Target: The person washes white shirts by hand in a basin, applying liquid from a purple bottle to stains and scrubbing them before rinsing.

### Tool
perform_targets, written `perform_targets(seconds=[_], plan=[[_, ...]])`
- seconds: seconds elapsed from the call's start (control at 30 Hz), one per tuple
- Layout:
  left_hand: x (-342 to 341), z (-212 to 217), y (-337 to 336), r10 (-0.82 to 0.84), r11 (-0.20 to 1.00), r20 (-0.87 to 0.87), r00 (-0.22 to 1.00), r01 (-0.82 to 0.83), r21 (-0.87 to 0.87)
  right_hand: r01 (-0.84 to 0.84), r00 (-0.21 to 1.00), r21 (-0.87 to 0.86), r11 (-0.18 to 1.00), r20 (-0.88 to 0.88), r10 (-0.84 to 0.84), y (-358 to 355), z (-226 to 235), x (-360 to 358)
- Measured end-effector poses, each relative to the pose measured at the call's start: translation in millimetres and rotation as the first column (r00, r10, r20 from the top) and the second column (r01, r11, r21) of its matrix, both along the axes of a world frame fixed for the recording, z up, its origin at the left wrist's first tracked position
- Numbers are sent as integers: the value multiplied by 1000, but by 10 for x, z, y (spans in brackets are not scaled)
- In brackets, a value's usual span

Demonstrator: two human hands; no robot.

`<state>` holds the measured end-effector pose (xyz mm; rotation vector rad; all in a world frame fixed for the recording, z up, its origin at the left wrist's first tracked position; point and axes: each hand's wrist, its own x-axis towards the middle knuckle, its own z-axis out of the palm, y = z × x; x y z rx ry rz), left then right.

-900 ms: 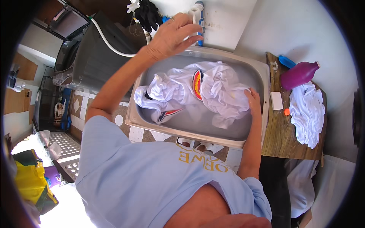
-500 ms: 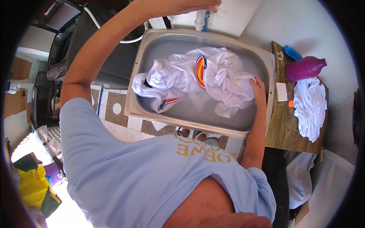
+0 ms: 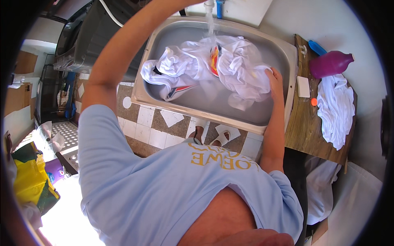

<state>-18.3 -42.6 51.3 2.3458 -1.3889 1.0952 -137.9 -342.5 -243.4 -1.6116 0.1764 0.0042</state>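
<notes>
A steel sink [image 3: 164,102] holds white garments [image 3: 230,65] with red, yellow and dark blue trim, lying wet in shallow water. My right hand [image 3: 274,80] lies on the right end of the pile, fingers curled into the white cloth. My left arm [image 3: 123,57] reaches up over the sink's far left toward the tap [image 3: 210,4]; its hand is cut off by the top edge. A thin stream of water [image 3: 210,24] falls from the tap onto the garments.
A wooden side table [image 3: 303,131] to the right of the sink carries a purple bottle [image 3: 334,63], a white soap bar [image 3: 303,87], a blue brush [image 3: 318,47] and a white cloth [image 3: 336,108]. A dark machine [image 3: 90,33] stands left, and a yellow bag [image 3: 28,180] lower left.
My left hand has risen from the tap area out of the top of the picture, and water now runs from the tap. The right hand stays on the cloth.
</notes>
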Motion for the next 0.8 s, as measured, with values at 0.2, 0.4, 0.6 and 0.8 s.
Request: perform_targets(seconds=[0.2,0.4,0.6,0.8], plan=[[-696,-1188,-394,-41,937,-69,997,15,-350,33,999,60,998,-40,-31,-31,3,-14],[-895,-2572,-1202,-521,783,-741,423,-108,-612,-42,978,290,956,-185,99,-100,301,-80],[-569,-2713,-1202,-274,962,-920,279,77,-263,-155,966,476,866,-112,234,-260,346,-96],[-435,-2290,-871,-333,943,-939,84,7,-333,-69,981,523,849,-119,153,-124,532,-103]])
